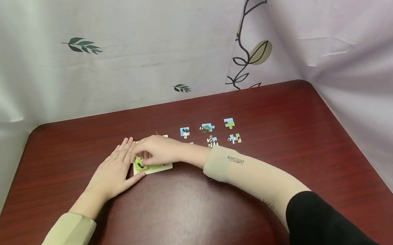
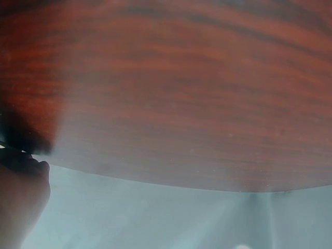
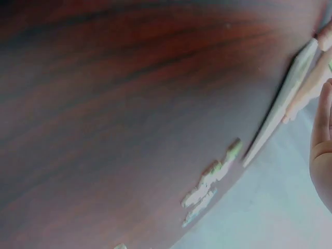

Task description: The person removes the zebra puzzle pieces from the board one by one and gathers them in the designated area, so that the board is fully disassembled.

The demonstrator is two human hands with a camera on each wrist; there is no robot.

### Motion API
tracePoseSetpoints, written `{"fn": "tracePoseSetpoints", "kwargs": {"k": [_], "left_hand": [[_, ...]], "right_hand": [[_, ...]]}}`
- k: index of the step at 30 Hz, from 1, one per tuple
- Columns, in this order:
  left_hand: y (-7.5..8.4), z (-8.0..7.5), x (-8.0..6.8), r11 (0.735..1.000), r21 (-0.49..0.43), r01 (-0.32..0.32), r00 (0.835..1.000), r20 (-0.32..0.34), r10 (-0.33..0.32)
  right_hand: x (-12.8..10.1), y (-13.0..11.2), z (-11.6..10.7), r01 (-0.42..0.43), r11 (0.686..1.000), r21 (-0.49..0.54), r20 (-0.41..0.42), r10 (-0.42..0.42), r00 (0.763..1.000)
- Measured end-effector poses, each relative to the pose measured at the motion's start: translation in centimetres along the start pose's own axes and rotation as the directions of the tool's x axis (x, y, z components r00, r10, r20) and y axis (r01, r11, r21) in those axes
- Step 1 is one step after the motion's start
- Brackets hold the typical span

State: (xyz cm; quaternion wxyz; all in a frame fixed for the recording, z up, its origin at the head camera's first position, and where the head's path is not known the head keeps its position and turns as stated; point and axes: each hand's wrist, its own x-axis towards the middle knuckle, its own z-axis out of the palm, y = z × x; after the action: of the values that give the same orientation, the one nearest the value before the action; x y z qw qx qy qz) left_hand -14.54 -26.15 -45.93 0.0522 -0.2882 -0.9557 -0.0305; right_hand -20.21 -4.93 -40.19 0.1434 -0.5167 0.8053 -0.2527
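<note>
On the left of the table, in the head view, a light-edged puzzle board (image 1: 165, 167) lies partly under my hands. My left hand (image 1: 115, 173) rests at its left side, fingers fairly straight, with the thumb along the near corner. Over the board, my right hand (image 1: 159, 149) bends its fingers down and pinches a green puzzle piece (image 1: 139, 164), largely covered by the fingers. In the right wrist view the board (image 3: 282, 104) shows edge-on below the right hand (image 3: 324, 145), and a bit of green shows by the fingers.
Right of the board lie several loose puzzle pieces, among them a blue-and-white piece (image 1: 184, 131), a dark green one (image 1: 206, 127) and a light green one (image 1: 229, 123). The reddish-brown table (image 1: 275, 119) meets hanging patterned cloth (image 1: 136, 72) at the back and sides.
</note>
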Motion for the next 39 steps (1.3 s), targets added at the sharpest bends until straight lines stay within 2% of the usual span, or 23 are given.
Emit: {"fn": "tracePoseSetpoints", "kwargs": {"k": [7,14,18,28,39], "left_hand": [[0.0,0.0,0.0,1.000,0.009,-0.009,1.000,-0.005,0.009],[-0.1,0.1,0.0,1.000,0.001,0.000,1.000,0.004,0.000],[-0.1,0.2,0.1,1.000,0.001,-0.001,1.000,-0.006,0.001],[0.0,0.4,0.1,1.000,0.003,-0.010,1.000,-0.015,0.010],[0.1,0.1,0.1,1.000,0.005,-0.002,1.000,-0.014,0.002]], "right_hand": [[-1.6,-0.1,-1.4,-0.012,0.998,0.057,-0.088,0.017,0.996],[-3.9,0.3,-2.7,-0.033,0.985,0.171,-0.151,0.059,0.987],[-5.3,1.0,-3.1,-0.049,0.983,0.179,-0.173,0.080,0.982],[-8.7,3.4,-3.2,-0.151,0.968,0.200,-0.127,0.178,0.976],[-10.6,4.3,-2.5,-0.190,0.971,0.147,-0.006,0.193,0.981]]}}
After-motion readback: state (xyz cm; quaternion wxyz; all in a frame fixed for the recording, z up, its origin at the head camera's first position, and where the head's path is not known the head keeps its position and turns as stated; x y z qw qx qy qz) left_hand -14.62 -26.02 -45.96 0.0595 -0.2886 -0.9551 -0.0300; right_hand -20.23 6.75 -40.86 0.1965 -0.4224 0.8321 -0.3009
